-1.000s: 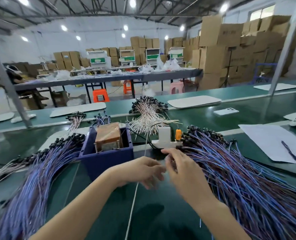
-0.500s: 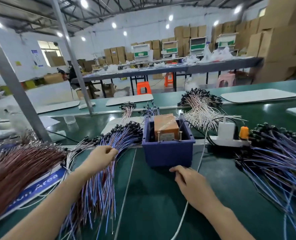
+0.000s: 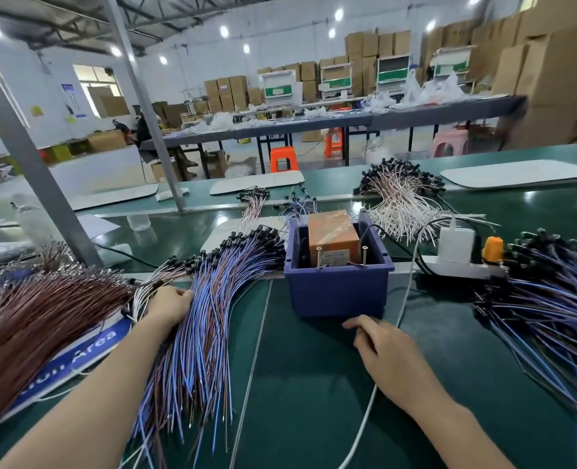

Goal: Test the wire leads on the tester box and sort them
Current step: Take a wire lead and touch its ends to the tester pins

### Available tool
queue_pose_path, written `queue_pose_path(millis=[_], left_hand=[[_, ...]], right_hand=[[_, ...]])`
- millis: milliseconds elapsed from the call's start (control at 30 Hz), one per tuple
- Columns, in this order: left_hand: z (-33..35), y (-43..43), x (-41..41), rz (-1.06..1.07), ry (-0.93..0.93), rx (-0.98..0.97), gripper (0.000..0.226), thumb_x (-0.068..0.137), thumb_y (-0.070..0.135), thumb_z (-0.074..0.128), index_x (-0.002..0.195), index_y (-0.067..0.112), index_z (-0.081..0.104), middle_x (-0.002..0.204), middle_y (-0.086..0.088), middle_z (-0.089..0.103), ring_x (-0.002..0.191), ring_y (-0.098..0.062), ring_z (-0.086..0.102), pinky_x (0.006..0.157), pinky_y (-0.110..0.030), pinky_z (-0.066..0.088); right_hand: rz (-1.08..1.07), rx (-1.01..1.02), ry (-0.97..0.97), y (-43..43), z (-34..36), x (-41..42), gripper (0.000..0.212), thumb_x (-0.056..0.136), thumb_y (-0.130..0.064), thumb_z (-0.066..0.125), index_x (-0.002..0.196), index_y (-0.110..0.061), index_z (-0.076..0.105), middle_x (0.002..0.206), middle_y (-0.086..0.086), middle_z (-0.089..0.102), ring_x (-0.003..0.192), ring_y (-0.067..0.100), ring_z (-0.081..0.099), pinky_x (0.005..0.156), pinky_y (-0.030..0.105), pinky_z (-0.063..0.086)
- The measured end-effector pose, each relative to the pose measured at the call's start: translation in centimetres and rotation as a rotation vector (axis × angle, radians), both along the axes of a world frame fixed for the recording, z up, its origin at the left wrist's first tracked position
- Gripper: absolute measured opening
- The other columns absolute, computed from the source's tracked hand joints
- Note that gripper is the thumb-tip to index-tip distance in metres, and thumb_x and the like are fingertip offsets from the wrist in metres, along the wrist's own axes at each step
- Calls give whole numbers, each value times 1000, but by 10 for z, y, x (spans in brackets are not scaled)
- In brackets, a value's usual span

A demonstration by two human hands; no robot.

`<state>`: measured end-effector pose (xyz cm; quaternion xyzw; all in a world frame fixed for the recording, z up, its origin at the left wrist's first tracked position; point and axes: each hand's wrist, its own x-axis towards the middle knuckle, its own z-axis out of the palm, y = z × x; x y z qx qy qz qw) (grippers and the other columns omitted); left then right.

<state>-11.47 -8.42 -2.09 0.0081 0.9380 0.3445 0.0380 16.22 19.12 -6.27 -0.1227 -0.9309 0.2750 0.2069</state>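
Left hand on the blue wires, right hand by the box.

The left hand (image 3: 170, 304) lies on top of the pile of blue wire leads (image 3: 206, 333), its fingers bent down into them; I cannot tell if it pinches one. A pile of brown wires (image 3: 36, 316) sits just to its left. The right hand (image 3: 378, 343) rests on the green table (image 3: 300, 384) with its fingers loosely bent, holding nothing. The blue tester box (image 3: 337, 292) stands just past its fingertips, and a white cable (image 3: 406, 299) runs close by its right side. More blue wires (image 3: 550, 316) lie farther off to that hand's right.
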Motion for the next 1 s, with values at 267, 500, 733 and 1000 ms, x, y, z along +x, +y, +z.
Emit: queue_pose_path(millis=[267, 500, 733, 1000], left_hand=[[3, 1, -3, 112, -166, 193, 31, 97, 18, 59, 106, -13, 60, 96, -27, 68, 77, -36, 65, 77, -46, 56], [2, 1, -10, 110, -100, 203, 17, 97, 16, 60, 104, 1, 60, 94, -16, 62, 82, -29, 59, 86, -42, 50], [-6, 11, -18, 47, 40, 108, 29, 99, 23, 61, 123, 8, 69, 124, -16, 68, 113, -36, 62, 103, -39, 47], [-3, 18, -32, 17, -29, 19, 26, 98, 4, 57, 119, -7, 67, 124, -24, 66, 113, -39, 62, 102, -43, 50]], right_hand=[[-4, -3, 7, 0, 0, 0, 24, 103, -22, 49, 117, -34, 64, 95, -27, 54, 90, -4, 52, 78, 14, 37], [-6, -26, 9, 1, -1, 0, 25, 104, -21, 48, 116, -34, 65, 90, -30, 51, 89, -3, 53, 77, 11, 37], [-14, -35, 0, 1, -1, -2, 26, 103, -20, 47, 114, -34, 65, 90, -34, 49, 87, -10, 50, 80, 6, 37], [-27, -48, -2, 1, -1, -4, 26, 103, -20, 48, 113, -36, 65, 91, -35, 49, 87, -18, 48, 79, -1, 34]])
